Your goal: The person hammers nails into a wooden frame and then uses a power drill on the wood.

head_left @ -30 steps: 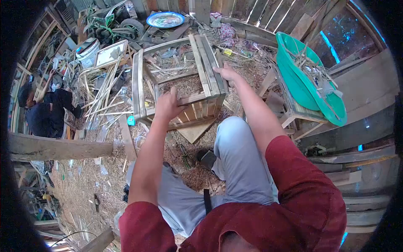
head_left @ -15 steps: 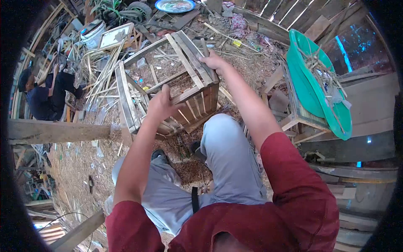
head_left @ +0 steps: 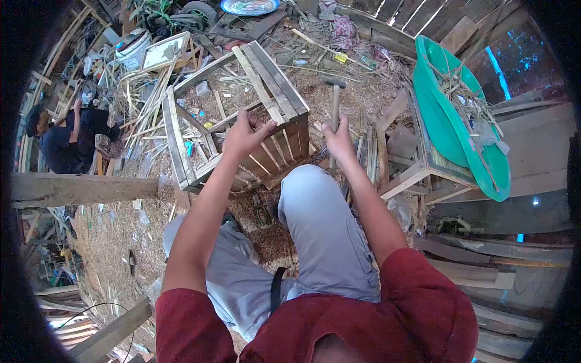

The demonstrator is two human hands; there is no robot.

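A slatted wooden crate stands tilted in front of my knees, with open gaps between its slats. My left hand grips the crate's near top rail, fingers curled over the wood. To the right of the crate, my right hand is wrapped round the handle of a hammer, whose dark head points away from me. The right hand and the crate are apart.
At the right, a green plastic basin with sticks in it leans on a wooden stand. A wooden beam crosses the left side. Another person sits at the far left. Thin wood strips lie beyond the beam.
My right hand has left the crate's right corner and now holds the hammer upright beside it. The crate has swung to the left since the earliest frame, with my left hand still on its rail.
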